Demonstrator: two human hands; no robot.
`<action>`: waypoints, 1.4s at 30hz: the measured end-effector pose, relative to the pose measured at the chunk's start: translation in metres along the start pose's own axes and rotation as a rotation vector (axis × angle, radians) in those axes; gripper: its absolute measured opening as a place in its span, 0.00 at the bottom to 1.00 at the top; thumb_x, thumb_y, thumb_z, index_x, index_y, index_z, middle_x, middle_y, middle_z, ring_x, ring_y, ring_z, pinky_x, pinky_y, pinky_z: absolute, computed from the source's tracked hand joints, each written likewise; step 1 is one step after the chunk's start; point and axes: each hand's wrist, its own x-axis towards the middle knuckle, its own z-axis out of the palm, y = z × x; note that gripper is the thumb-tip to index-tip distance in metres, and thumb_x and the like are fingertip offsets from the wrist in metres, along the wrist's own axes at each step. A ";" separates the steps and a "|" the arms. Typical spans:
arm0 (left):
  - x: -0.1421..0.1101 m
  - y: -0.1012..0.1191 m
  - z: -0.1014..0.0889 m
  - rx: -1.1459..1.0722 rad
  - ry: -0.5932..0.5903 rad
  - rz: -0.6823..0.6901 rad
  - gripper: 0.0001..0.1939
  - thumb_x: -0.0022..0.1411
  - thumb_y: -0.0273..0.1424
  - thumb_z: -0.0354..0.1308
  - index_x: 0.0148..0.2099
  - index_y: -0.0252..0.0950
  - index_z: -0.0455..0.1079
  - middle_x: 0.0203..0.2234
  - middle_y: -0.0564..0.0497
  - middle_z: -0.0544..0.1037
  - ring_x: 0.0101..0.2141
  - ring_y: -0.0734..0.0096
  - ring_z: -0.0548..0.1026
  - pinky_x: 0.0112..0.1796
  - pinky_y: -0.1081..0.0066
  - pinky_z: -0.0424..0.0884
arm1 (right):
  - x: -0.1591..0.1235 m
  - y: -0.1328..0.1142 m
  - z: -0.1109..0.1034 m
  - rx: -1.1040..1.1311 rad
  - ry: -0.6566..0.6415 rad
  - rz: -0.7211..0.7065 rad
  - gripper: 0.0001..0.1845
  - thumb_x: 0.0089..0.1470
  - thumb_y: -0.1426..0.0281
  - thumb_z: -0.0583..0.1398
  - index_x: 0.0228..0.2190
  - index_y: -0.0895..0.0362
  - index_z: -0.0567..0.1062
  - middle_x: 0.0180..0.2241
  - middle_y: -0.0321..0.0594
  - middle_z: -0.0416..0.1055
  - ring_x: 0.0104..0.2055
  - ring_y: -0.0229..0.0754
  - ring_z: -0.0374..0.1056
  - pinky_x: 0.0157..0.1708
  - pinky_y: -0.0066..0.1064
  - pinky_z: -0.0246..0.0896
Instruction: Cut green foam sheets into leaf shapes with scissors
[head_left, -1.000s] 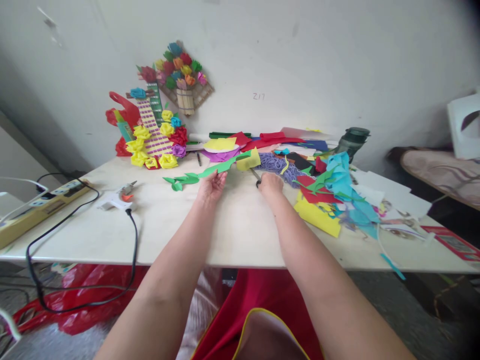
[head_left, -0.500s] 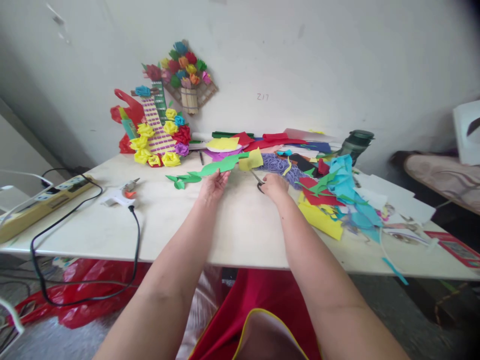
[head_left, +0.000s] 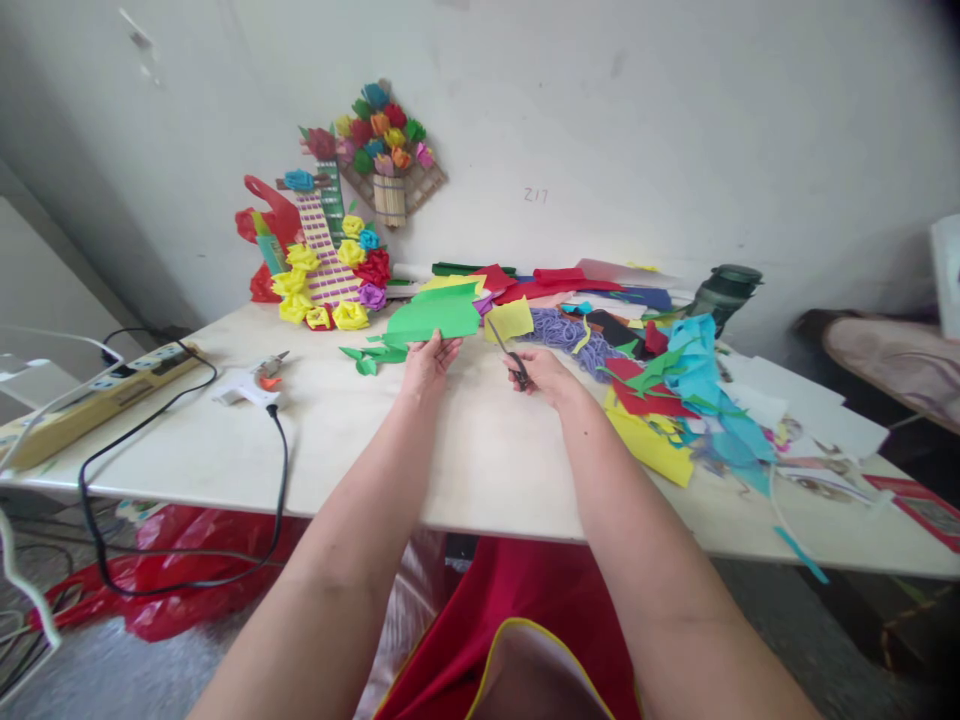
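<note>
Near the middle of the table, my left hand (head_left: 433, 362) grips a sheet of green paper (head_left: 435, 314) by its lower edge, the sheet tilted up so its face shows. My right hand (head_left: 544, 374) holds a pair of scissors (head_left: 517, 368) by the dark handles, blades pointing up and left, apart from the green sheet. Just behind the blades lies a yellow paper piece (head_left: 511, 320). Cut green paper leaves (head_left: 367, 357) rest on the table left of my left hand.
Paper flowers (head_left: 349, 315) and a red bag stand at the back left. A glue gun (head_left: 251, 385) with a black cord lies left, near a power strip (head_left: 112, 400). Purple yarn (head_left: 570, 338), paper scraps (head_left: 652, 385) and a dark bottle (head_left: 724, 292) are to the right.
The green sheet has turned from nearly edge-on to showing its broad face. The scissors have come away from the sheet's right end, and their blades now point more upward.
</note>
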 end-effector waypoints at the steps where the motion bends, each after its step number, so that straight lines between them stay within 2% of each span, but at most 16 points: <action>1: 0.000 0.000 0.000 -0.005 -0.002 0.008 0.05 0.59 0.26 0.57 0.31 0.31 0.66 0.21 0.50 0.76 0.26 0.75 0.77 0.29 0.80 0.72 | 0.000 0.001 -0.001 0.019 -0.031 -0.011 0.09 0.52 0.66 0.61 0.29 0.58 0.68 0.18 0.31 0.67 0.15 0.29 0.63 0.10 0.18 0.47; 5: 0.002 0.000 -0.002 -0.024 0.021 0.023 0.05 0.59 0.27 0.58 0.31 0.32 0.66 0.22 0.49 0.76 0.26 0.75 0.77 0.31 0.78 0.72 | 0.000 0.003 -0.005 0.056 -0.154 -0.033 0.15 0.54 0.58 0.57 0.34 0.57 0.68 0.20 0.32 0.67 0.17 0.32 0.65 0.14 0.20 0.55; 10: 0.004 -0.002 -0.004 -0.025 0.016 0.044 0.04 0.58 0.26 0.58 0.31 0.32 0.67 0.23 0.50 0.77 0.27 0.74 0.77 0.33 0.76 0.72 | -0.004 0.003 -0.004 0.040 -0.294 -0.055 0.15 0.54 0.60 0.57 0.37 0.59 0.68 0.24 0.37 0.70 0.21 0.34 0.67 0.17 0.22 0.60; 14: 0.004 -0.003 -0.004 -0.034 0.006 0.054 0.03 0.59 0.24 0.56 0.32 0.31 0.68 0.23 0.50 0.77 0.28 0.73 0.78 0.34 0.75 0.73 | -0.006 0.003 -0.002 -0.017 -0.339 -0.077 0.13 0.56 0.61 0.56 0.36 0.59 0.68 0.25 0.38 0.71 0.21 0.34 0.68 0.18 0.22 0.60; 18: 0.004 -0.005 -0.003 -0.033 0.009 0.051 0.01 0.58 0.23 0.57 0.33 0.31 0.68 0.24 0.50 0.77 0.28 0.73 0.78 0.38 0.73 0.73 | -0.007 0.002 0.002 -0.061 -0.339 -0.102 0.13 0.56 0.61 0.56 0.35 0.59 0.68 0.23 0.37 0.71 0.20 0.34 0.68 0.16 0.21 0.58; 24: 0.003 -0.007 -0.003 -0.037 -0.024 0.037 0.05 0.57 0.23 0.57 0.38 0.32 0.67 0.23 0.50 0.77 0.30 0.72 0.78 0.42 0.70 0.72 | -0.010 -0.002 0.010 -0.048 -0.271 -0.082 0.12 0.56 0.62 0.57 0.33 0.59 0.68 0.20 0.33 0.69 0.17 0.32 0.65 0.12 0.20 0.53; 28: 0.001 -0.009 -0.001 -0.027 -0.060 0.050 0.02 0.58 0.22 0.55 0.34 0.31 0.67 0.23 0.49 0.77 0.28 0.72 0.78 0.43 0.67 0.72 | -0.008 0.002 0.013 -0.023 -0.254 -0.098 0.15 0.53 0.58 0.58 0.32 0.59 0.68 0.19 0.33 0.68 0.16 0.31 0.64 0.11 0.20 0.52; 32: 0.001 -0.011 0.001 -0.010 -0.067 0.045 0.03 0.58 0.21 0.54 0.33 0.32 0.67 0.22 0.50 0.77 0.26 0.74 0.77 0.43 0.68 0.73 | -0.004 0.006 0.013 0.000 -0.240 -0.098 0.18 0.52 0.56 0.59 0.33 0.59 0.68 0.19 0.33 0.68 0.16 0.31 0.64 0.11 0.20 0.51; 42: 0.003 -0.014 0.001 0.000 -0.088 0.027 0.04 0.61 0.21 0.51 0.35 0.31 0.66 0.24 0.48 0.78 0.31 0.70 0.79 0.45 0.65 0.72 | 0.000 0.010 0.014 0.021 -0.229 -0.117 0.18 0.54 0.56 0.57 0.33 0.60 0.68 0.19 0.34 0.67 0.15 0.31 0.63 0.10 0.19 0.50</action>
